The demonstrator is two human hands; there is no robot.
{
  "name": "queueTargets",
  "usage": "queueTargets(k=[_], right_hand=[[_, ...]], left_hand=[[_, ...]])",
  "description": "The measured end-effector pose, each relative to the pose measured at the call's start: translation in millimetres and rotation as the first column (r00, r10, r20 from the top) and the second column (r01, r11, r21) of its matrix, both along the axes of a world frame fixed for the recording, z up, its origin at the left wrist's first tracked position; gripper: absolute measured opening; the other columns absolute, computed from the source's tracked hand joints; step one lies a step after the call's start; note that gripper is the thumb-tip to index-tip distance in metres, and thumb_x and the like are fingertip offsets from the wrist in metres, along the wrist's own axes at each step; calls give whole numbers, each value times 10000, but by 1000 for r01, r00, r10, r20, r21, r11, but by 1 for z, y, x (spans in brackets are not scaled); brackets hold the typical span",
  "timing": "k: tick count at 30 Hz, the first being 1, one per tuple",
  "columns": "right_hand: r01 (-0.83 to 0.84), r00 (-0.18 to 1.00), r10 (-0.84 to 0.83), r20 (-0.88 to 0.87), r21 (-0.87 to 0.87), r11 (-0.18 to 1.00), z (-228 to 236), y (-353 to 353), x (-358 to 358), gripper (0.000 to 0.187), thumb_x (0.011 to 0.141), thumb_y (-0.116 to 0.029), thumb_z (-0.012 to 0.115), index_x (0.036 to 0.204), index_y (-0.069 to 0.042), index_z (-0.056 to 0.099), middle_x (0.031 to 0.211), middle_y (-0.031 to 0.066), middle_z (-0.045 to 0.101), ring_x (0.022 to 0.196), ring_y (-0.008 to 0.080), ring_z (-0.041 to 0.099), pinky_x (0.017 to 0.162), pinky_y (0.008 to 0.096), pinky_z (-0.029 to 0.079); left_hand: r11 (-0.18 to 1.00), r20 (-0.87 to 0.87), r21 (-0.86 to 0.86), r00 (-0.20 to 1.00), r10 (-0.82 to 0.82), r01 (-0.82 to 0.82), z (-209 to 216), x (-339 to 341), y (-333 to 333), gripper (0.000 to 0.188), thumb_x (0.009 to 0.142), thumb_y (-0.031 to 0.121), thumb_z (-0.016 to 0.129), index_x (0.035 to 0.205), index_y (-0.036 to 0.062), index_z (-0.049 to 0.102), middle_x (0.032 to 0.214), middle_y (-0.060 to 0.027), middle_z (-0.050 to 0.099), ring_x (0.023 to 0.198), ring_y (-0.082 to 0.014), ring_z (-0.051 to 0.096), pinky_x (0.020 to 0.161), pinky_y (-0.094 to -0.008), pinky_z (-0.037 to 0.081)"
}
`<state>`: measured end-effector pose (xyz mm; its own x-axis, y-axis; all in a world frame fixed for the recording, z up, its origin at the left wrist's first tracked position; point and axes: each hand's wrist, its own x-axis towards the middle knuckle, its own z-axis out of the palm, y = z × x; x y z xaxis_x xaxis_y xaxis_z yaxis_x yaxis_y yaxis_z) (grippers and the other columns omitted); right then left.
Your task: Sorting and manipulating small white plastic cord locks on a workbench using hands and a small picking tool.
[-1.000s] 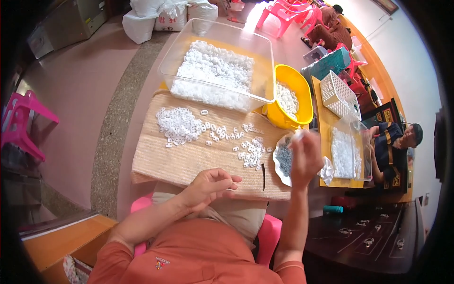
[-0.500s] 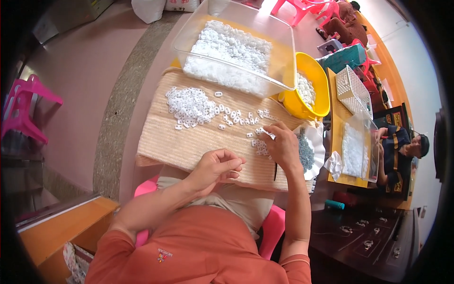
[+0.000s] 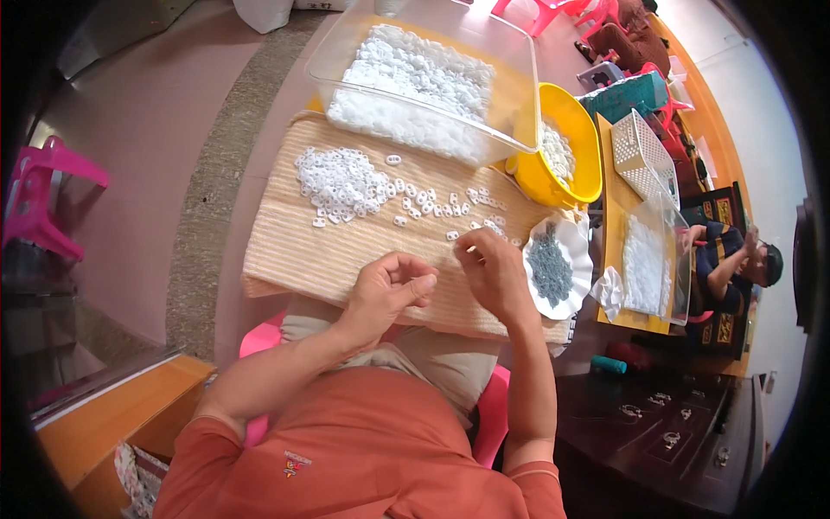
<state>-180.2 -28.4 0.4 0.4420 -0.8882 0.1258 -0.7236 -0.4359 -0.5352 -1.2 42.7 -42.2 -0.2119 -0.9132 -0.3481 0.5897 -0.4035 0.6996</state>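
Over the near half of the cloth-covered table, my left hand (image 3: 389, 290) is closed, its thumb pressed to curled fingers. Whatever it may pinch is too small to make out. My right hand (image 3: 494, 270) is to its right, fingertips drawn together over the cloth; their contents, if any, are hidden. Just beyond lie loose small white oval plastic pieces (image 3: 452, 210) with two dark holes each, some partly covered by the right hand. A bigger heap of the same pieces (image 3: 341, 179) lies at the far left. Beside my right wrist sits a white wavy-rimmed dish (image 3: 577, 251) holding small grey-blue parts (image 3: 551, 270).
A large clear bin (image 3: 424, 108) of white pieces stands on the far side, with a yellow basin (image 3: 588, 164) right of it. Further right are a white perforated basket (image 3: 641, 147), another clear bin (image 3: 679, 259) and a seated person (image 3: 726, 268). A pink stool (image 3: 47, 199) is at left.
My right hand has drawn back left and nearer, away from the loose white pieces and towards my left hand. The view has shifted slightly. The seated person at right has raised a hand.
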Motion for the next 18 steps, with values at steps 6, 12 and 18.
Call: queueTargets(k=[6, 12, 18], right_hand=[[-64, 962, 96, 256, -129, 990, -3, 34, 17, 153, 765, 28, 682, 899, -30, 636, 785, 113, 647, 664, 253, 653, 555, 317, 507], [4, 947, 87, 310, -283, 959, -22, 48, 22, 214, 736, 25, 713, 921, -36, 624, 782, 105, 647, 653, 239, 655, 550, 314, 517], [34, 951, 61, 304, -296, 955, -23, 57, 21, 231, 742, 5, 719, 951, -45, 633, 836, 107, 646, 665, 251, 650, 552, 325, 520]], left_hand=[[999, 15, -37, 1000, 23, -23, 0, -1, 2, 178, 902, 128, 654, 1030, 14, 609, 882, -36, 643, 799, -84, 618, 726, -232, 533], [998, -32, -39, 998, 48, -49, -4, -2, 3, 167, 892, 107, 658, 1016, -4, 643, 925, -53, 661, 826, -104, 629, 769, -236, 537], [1000, -69, -7, 998, 10, -11, 5, -2, 5, 183, 891, 95, 654, 1032, -20, 642, 936, -72, 672, 839, -119, 645, 781, -252, 545]])
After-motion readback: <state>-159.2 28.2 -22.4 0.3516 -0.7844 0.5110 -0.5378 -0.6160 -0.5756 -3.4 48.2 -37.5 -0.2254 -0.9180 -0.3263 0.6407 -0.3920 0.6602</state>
